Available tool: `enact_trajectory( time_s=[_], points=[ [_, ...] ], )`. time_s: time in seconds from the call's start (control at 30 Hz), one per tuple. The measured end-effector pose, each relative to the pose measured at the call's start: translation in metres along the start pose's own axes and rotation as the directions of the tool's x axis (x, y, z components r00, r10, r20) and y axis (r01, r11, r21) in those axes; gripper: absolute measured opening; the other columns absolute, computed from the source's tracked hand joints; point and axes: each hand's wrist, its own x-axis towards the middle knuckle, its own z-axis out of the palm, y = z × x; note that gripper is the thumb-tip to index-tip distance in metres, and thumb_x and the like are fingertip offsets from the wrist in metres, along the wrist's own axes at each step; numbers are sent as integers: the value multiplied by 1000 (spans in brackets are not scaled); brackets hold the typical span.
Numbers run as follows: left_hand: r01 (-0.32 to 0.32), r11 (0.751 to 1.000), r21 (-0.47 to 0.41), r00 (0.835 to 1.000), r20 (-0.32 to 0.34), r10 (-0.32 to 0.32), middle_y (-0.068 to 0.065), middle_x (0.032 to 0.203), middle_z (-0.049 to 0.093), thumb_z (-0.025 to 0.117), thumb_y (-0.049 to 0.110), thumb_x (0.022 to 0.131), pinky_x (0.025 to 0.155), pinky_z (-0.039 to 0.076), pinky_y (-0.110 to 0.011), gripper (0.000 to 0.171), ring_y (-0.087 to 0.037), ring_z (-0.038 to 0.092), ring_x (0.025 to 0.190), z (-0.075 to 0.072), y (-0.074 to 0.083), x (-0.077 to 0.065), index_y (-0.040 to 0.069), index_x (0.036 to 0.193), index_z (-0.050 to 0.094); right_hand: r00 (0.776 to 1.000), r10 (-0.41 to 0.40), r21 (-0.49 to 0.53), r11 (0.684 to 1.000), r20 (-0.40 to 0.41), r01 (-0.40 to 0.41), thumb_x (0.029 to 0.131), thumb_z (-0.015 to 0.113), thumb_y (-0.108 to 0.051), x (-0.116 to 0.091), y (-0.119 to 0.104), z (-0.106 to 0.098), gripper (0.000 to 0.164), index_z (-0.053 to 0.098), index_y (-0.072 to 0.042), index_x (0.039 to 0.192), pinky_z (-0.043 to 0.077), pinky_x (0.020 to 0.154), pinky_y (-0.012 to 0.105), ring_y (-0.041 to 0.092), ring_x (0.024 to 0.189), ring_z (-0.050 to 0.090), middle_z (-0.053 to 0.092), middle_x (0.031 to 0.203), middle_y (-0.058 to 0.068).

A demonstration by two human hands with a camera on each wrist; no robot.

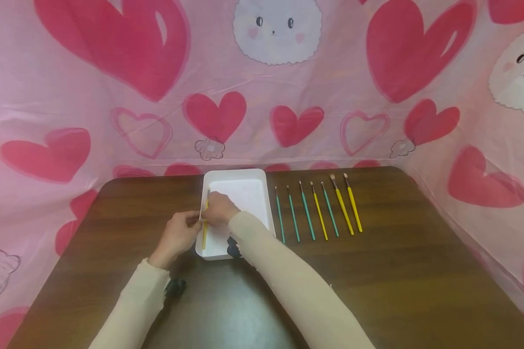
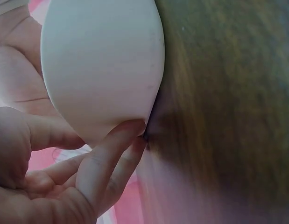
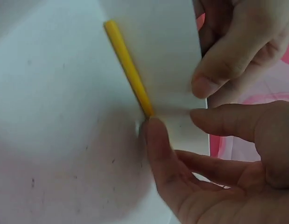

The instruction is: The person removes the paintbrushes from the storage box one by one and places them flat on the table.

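A white rectangular tray (image 1: 243,194) lies on the table, with a yellow-handled paintbrush (image 3: 128,67) inside it along the left wall. My left hand (image 1: 178,235) holds that wall, thumb over the rim and fingertips against the outer side (image 2: 102,70). Inside the tray, my right hand (image 1: 219,208) touches the brush with its index finger, while the thumb stands apart from it near the rim. The right hand covers the brush's middle in the head view. The brush's handle end points towards me.
Right of the tray, several paintbrushes lie in a row, bristles away from me, among them a teal brush (image 1: 307,210) and a yellow brush (image 1: 352,202). Beneath is a dark brown wooden table (image 1: 384,261). A pink heart-patterned cloth (image 1: 253,82) hangs behind and at the sides.
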Motion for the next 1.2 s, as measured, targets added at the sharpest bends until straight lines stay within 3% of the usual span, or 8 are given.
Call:
enact_trajectory(
  time_s=[0.13, 0.3, 0.5, 0.63, 0.8, 0.9, 1.03, 1.2],
  points=[
    [-10, 1000, -5, 1000, -5, 10, -27, 146, 55, 52, 15, 104, 109, 46, -62, 45, -44, 54, 134, 0, 0, -1, -2, 145, 52, 1000, -8, -6, 1000, 14, 8, 95, 63, -20, -1, 2, 0, 22, 61, -2, 108, 46, 70, 26, 19, 79, 58, 60, 91, 7],
    [-12, 1000, -10, 1000, -1, 12, -26, 145, 56, 53, 16, 104, 110, 44, -62, 44, -43, 53, 134, 2, 0, 0, -2, 144, 54, 997, 25, 50, 998, 76, -29, 95, 63, -17, -2, 5, 1, 16, 62, -1, 99, 43, 59, 24, 16, 63, 57, 59, 74, 4],
    [1, 1000, -23, 1000, 7, -1, -26, 145, 56, 54, 16, 104, 112, 40, -64, 44, -44, 52, 135, 0, 0, -1, -1, 144, 54, 994, 46, 104, 993, 98, -57, 92, 70, -16, -2, 4, 3, 25, 58, -1, 106, 48, 57, 22, 20, 63, 70, 66, 70, 7],
    [7, 999, -32, 1000, 8, -7, -27, 145, 56, 53, 15, 104, 111, 43, -63, 44, -44, 53, 134, 0, 0, -2, -2, 145, 52, 995, 56, 81, 995, 88, -63, 92, 70, -15, -2, 3, 1, 21, 59, -1, 103, 48, 57, 22, 20, 64, 73, 68, 68, 6],
    [2, 999, -34, 1000, -6, -2, -27, 141, 59, 52, 15, 104, 106, 49, -58, 44, -43, 57, 130, -1, 1, -3, -3, 144, 52, 997, 34, -48, 998, 65, -30, 94, 68, -19, -2, 7, -7, 18, 61, -7, 82, 44, 57, 21, 12, 58, 61, 60, 63, -1],
    [3, 999, -39, 1000, -10, -3, -27, 141, 59, 52, 16, 104, 104, 51, -58, 45, -42, 60, 127, -1, 1, -4, -3, 145, 52, 999, 1, -79, 997, 49, 3, 94, 69, -20, -5, 12, -14, 19, 63, -7, 81, 44, 58, 21, 11, 58, 58, 60, 65, -1],
    [16, 998, -53, 1000, 6, -16, -25, 144, 58, 53, 19, 104, 104, 51, -57, 48, -41, 61, 127, -2, 1, -6, 0, 148, 49, 1000, -2, 36, 999, 24, 1, 93, 70, -12, -12, 22, -26, 12, 69, -1, 96, 53, 63, 21, 12, 63, 70, 71, 75, 4],
    [20, 998, -62, 1000, 20, -19, -23, 147, 55, 54, 22, 104, 106, 49, -59, 50, -42, 58, 130, -1, 0, -8, 3, 150, 47, 1000, 3, 223, 975, -8, -2, 90, 69, -3, -24, 39, -41, 23, 65, 5, 111, 62, 65, 27, 23, 71, 78, 73, 90, 16]
  ],
)
